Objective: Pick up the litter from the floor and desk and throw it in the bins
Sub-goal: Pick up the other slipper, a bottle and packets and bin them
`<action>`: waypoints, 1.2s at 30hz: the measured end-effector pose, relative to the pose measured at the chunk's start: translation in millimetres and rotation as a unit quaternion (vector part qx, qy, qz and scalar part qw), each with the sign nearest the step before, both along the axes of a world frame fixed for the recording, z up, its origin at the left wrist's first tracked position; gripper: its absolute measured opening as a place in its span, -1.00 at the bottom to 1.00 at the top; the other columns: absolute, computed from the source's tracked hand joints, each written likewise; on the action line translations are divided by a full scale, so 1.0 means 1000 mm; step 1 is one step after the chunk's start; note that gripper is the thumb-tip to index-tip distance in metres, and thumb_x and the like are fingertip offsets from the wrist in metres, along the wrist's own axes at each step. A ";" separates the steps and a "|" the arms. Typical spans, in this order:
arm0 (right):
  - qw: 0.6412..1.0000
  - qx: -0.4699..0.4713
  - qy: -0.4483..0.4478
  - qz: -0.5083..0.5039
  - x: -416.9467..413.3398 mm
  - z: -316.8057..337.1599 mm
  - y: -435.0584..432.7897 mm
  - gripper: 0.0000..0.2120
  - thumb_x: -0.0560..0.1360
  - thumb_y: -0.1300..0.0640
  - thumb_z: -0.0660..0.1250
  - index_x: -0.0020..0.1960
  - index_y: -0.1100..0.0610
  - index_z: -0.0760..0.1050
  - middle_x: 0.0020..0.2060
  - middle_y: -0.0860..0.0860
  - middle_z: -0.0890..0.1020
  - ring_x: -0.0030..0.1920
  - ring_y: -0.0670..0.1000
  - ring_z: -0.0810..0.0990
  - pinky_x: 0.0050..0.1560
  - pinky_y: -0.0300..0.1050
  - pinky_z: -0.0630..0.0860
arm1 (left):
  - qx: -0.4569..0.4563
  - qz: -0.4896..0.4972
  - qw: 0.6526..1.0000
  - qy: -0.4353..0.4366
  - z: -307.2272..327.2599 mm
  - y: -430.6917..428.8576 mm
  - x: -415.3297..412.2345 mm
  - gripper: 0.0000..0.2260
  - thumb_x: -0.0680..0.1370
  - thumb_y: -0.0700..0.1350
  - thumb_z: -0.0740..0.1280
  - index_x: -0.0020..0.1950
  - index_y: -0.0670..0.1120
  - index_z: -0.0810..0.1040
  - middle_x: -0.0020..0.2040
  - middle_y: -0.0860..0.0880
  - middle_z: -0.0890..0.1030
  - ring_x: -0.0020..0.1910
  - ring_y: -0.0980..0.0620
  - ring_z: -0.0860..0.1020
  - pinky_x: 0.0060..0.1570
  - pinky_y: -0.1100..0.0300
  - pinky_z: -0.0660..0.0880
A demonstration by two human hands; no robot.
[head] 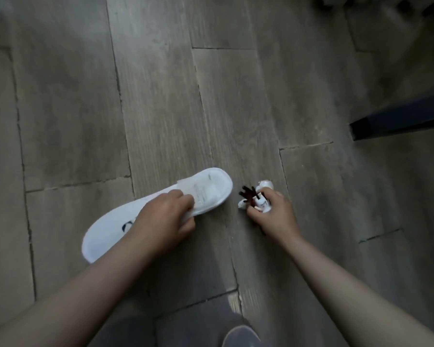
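The left hand [164, 216] curls round the edge of a white slipper [211, 187], fingers tucked inside it. The right hand [273, 217] grips a clutch of crumpled white litter [262, 204] with a dark brown spiky piece [248, 192] sticking out, low over the grey plank floor [161, 96]. A grey shoe [238, 336] shows below.

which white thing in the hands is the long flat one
The white fabric slipper, held by the left hand; the small crumpled white litter in the right hand is bunched up.
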State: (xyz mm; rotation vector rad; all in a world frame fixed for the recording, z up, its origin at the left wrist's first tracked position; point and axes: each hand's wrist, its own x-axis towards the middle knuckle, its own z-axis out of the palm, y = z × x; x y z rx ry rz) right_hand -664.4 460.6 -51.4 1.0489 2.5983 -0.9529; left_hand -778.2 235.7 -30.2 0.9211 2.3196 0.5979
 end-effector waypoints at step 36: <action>0.923 -0.266 0.262 -0.087 -0.062 0.811 -0.069 -0.73 0.36 -0.02 0.50 -0.11 0.14 0.58 -0.26 0.04 0.66 -0.24 -0.10 0.56 -0.16 -0.14 0.48 | 0.143 0.329 0.932 0.055 0.785 -0.049 -0.015 -0.82 0.52 -0.13 0.29 -0.23 -0.11 0.33 -0.37 -0.02 0.43 -0.35 0.03 0.40 -0.31 0.14 0.34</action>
